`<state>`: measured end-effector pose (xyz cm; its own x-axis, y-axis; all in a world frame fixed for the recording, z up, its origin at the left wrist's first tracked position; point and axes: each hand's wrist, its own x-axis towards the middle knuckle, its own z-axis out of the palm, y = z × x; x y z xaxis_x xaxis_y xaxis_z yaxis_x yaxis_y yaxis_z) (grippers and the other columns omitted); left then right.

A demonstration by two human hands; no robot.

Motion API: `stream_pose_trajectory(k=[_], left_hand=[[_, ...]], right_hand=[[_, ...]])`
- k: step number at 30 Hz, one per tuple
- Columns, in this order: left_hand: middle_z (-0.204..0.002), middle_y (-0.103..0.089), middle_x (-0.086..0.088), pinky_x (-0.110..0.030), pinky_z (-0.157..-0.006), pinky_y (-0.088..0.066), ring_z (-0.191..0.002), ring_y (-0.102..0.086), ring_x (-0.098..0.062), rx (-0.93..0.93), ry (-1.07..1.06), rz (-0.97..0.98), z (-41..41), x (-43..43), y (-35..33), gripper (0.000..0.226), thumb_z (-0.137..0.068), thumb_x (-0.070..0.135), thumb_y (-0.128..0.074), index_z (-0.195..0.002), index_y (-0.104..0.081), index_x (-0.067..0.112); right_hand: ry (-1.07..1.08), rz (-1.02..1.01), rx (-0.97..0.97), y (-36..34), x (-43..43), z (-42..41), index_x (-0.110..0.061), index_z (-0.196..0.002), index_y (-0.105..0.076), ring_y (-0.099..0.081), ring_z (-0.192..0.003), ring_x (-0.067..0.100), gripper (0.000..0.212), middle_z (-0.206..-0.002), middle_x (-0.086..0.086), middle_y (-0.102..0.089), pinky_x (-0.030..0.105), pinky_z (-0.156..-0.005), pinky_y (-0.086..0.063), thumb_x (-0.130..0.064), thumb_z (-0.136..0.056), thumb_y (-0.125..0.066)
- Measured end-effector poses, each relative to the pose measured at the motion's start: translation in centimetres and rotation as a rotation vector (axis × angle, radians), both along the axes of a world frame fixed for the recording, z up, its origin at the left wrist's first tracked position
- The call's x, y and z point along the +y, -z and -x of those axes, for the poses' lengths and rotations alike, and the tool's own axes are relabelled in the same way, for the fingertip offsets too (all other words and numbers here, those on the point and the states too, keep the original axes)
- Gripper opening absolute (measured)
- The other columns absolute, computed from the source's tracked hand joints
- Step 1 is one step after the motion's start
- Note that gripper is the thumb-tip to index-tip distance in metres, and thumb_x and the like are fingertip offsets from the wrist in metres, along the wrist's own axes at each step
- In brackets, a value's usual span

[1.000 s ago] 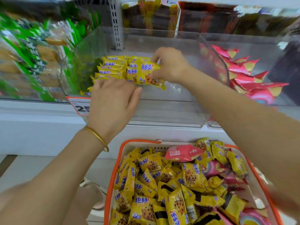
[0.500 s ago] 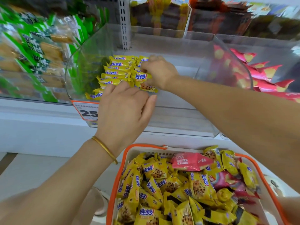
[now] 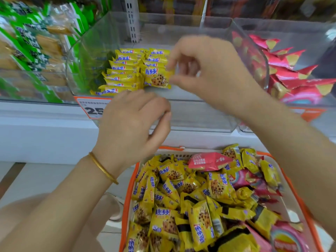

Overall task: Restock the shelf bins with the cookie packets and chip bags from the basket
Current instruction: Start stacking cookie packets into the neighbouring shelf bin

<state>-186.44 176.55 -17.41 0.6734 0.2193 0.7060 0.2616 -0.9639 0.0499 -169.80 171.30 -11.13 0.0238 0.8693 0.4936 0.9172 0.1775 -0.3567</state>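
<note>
Yellow cookie packets (image 3: 125, 70) stand in two rows at the back left of a clear shelf bin (image 3: 200, 117). The front packet (image 3: 157, 79) of the right row faces me. My right hand (image 3: 209, 73) hovers just right of it, blurred, with loosely curled fingertips at the packet's right edge and nothing held. In front of the bin's lower wall my left hand (image 3: 134, 124), with a gold bangle, is loosely curled and empty. Below, the orange-rimmed basket (image 3: 127, 197) is full of yellow cookie packets (image 3: 200, 215) and some pink chip bags (image 3: 209, 160).
Red and gold chip bags (image 3: 291, 73) fill the clear bin to the right. Green snack packs (image 3: 27, 42) fill the bin on the left. An orange price tag (image 3: 91, 108) hangs on the white shelf edge. The right half of the cookie bin holds nothing.
My right hand has let go of the packets it was setting down and has drawn back to the right. My left hand has pulled back from the bin toward the basket.
</note>
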Motion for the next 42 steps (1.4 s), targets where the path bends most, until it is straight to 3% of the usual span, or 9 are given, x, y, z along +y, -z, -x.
stream_pose_trajectory(k=[3,7,10,16,22,26,33,39,42], left_hand=[[-0.067,-0.061,0.005,-0.023,-0.052,-0.034,-0.055,-0.049,-0.017,0.223,-0.007,0.137,0.4,-0.5,1.3,0.023,-0.084,0.027,-0.046,-0.079,-0.065,0.017],[-0.071,-0.065,0.009,-0.022,-0.051,-0.035,-0.053,-0.044,-0.011,0.434,-0.04,0.261,0.4,0.2,3.4,0.033,-0.082,0.039,-0.037,-0.081,-0.067,0.025],[-0.083,-0.067,0.01,-0.025,-0.058,-0.034,-0.061,-0.047,-0.011,0.51,-0.071,0.288,-0.1,0.7,4.2,0.031,-0.086,0.04,-0.039,-0.09,-0.067,0.028],[-0.1,-0.066,0.01,-0.025,-0.063,-0.032,-0.071,-0.043,-0.007,0.67,-0.124,0.355,-0.5,1.7,4.6,0.022,-0.094,0.034,-0.048,-0.108,-0.064,0.029],[-0.108,-0.061,0.011,-0.029,-0.074,-0.046,-0.085,-0.05,-0.007,0.811,-0.095,0.408,-0.7,1.6,4.9,0.027,-0.094,0.041,-0.049,-0.116,-0.058,0.029],[-0.112,-0.057,0.007,-0.037,-0.086,-0.047,-0.102,-0.054,-0.012,0.916,0.011,0.533,-1.3,0.8,5.4,0.039,-0.088,0.047,-0.058,-0.12,-0.055,0.025],[-0.089,-0.06,0.013,-0.016,-0.07,-0.043,-0.083,-0.057,-0.006,0.585,0.087,0.705,-2.8,0.1,5.1,0.013,-0.087,0.029,-0.066,-0.098,-0.063,0.021],[-0.082,-0.062,0.012,-0.009,-0.062,-0.042,-0.069,-0.054,0.004,0.115,0.208,0.882,-2.9,-0.5,1.6,0.016,-0.081,0.027,-0.07,-0.087,-0.058,0.035],[-0.088,-0.061,0.011,-0.021,-0.068,-0.044,-0.075,-0.055,-0.006,-0.086,0.085,0.544,-2.3,-0.1,-0.1,0.016,-0.087,0.028,-0.059,-0.102,-0.06,0.023]], right_hand=[[-0.18,0.294,0.271,3.9,-5.1,1.0,-0.013,-0.084,-0.068,-0.056,-0.057,0.002,0.005,-0.061,-0.013,-0.054,0.009,-0.057,-0.041,-0.008,-0.081,-0.069],[-0.029,0.728,-0.085,14.5,-3.8,1.6,-0.016,-0.099,-0.065,-0.062,-0.09,0.017,0.012,-0.096,0.0,-0.065,0.033,-0.08,-0.05,-0.016,-0.091,-0.056],[0.087,0.785,-0.296,20.9,-1.7,2.9,-0.012,-0.102,-0.061,-0.063,-0.095,0.027,0.02,-0.102,0.007,-0.065,0.035,-0.071,-0.052,-0.005,-0.088,-0.049],[0.256,0.734,-0.517,24.8,-0.7,4.5,-0.014,-0.122,-0.054,-0.047,-0.121,0.03,0.036,-0.124,0.005,-0.057,0.042,-0.098,-0.036,-0.013,-0.087,-0.06],[0.171,0.622,-0.284,22.1,-3.1,1.9,-0.018,-0.116,-0.054,-0.052,-0.112,0.022,0.032,-0.119,0.001,-0.054,0.035,-0.09,-0.04,-0.021,-0.086,-0.064],[0.083,0.596,0.095,18.2,-5.8,0.6,-0.018,-0.109,-0.061,-0.054,-0.094,0.015,0.029,-0.104,-0.002,-0.06,0.031,-0.079,-0.044,-0.03,-0.083,-0.068],[0.029,0.59,0.55,13.3,-6.7,-0.7,-0.014,-0.108,-0.064,-0.057,-0.094,0.009,0.023,-0.102,-0.002,-0.063,0.015,-0.081,-0.042,-0.02,-0.086,-0.068],[0.019,0.597,0.652,6.0,-7.4,-1.4,-0.009,-0.094,-0.068,-0.067,-0.078,0.013,0.028,-0.091,0.006,-0.073,0.028,-0.075,-0.051,-0.02,-0.071,-0.079],[0.014,0.604,0.578,0.8,-7.6,-1.6,-0.013,-0.091,-0.071,-0.063,-0.065,0.002,0.04,-0.083,0.001,-0.074,0.016,-0.064,-0.049,-0.037,-0.06,-0.075]])
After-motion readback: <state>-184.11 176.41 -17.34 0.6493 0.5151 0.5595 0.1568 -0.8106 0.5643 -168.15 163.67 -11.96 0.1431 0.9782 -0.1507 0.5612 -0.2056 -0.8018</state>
